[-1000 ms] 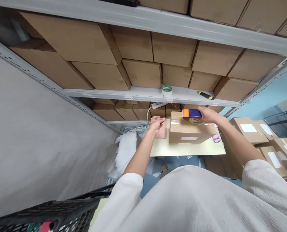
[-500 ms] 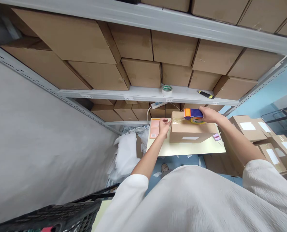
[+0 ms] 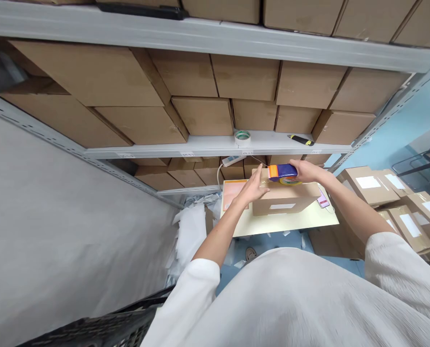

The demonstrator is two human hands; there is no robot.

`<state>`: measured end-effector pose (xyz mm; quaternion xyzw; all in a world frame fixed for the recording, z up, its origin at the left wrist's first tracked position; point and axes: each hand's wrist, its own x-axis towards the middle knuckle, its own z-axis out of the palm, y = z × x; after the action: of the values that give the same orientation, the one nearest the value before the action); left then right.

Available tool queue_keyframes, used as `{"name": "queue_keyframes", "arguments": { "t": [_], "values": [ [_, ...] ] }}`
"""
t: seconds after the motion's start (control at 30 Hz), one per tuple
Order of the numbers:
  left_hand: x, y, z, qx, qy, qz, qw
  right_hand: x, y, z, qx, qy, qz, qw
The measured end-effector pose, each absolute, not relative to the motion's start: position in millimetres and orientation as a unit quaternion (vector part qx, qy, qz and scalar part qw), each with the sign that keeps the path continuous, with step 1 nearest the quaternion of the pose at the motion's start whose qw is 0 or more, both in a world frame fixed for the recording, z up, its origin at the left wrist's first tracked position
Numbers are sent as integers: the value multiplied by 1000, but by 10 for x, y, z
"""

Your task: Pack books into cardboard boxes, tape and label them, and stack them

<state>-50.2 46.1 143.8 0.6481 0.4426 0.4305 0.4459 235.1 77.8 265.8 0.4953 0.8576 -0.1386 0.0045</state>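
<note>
A brown cardboard box (image 3: 290, 198) with a white label on its near side lies on a pale yellow table (image 3: 251, 226). My right hand (image 3: 303, 171) is wrapped round the back of a blue and orange tape dispenser (image 3: 283, 172), which is over the top of the box. Clear tape shows at the box's left end. There my left hand (image 3: 252, 188) lies with its fingers stretched out over the top edge. Left of the box is an orange and pink sheet or pad (image 3: 233, 192); a pink item (image 3: 322, 198) lies to its right.
Shelves of cardboard boxes (image 3: 200, 115) rise behind the table. On one shelf edge sit a tape roll (image 3: 242, 138) and a black and yellow utility knife (image 3: 302, 140). Labelled boxes (image 3: 410, 226) are stacked at right. White packing material (image 3: 190, 233) lies at left, and a black crate (image 3: 102, 327) is lower left.
My left hand has gone from a pinch beside the box's left end to lying with stretched fingers on its top edge. The tape dispenser stays in my right hand. The view has tilted up slightly.
</note>
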Motion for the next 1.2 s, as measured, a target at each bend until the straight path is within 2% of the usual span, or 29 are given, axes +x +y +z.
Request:
{"name": "queue_keyframes", "arguments": {
  "t": [0.13,0.33,0.43,0.73,1.0,1.2],
  "values": [
    [-587,536,1315,688,470,384,398,2326,759,2706,503,854,-132,27],
    [-676,594,1337,799,495,188,287,2333,727,2781,507,851,-119,64],
    [-685,596,1365,813,503,143,258,2383,709,2800,511,849,-114,75],
    [-678,605,1353,819,512,122,229,2970,733,2752,524,839,-115,93],
    [-716,636,1349,829,513,97,201,4316,718,2603,578,808,-87,80],
    [-701,655,1407,822,523,80,212,4965,619,2285,593,791,-142,49]
  ]
}}
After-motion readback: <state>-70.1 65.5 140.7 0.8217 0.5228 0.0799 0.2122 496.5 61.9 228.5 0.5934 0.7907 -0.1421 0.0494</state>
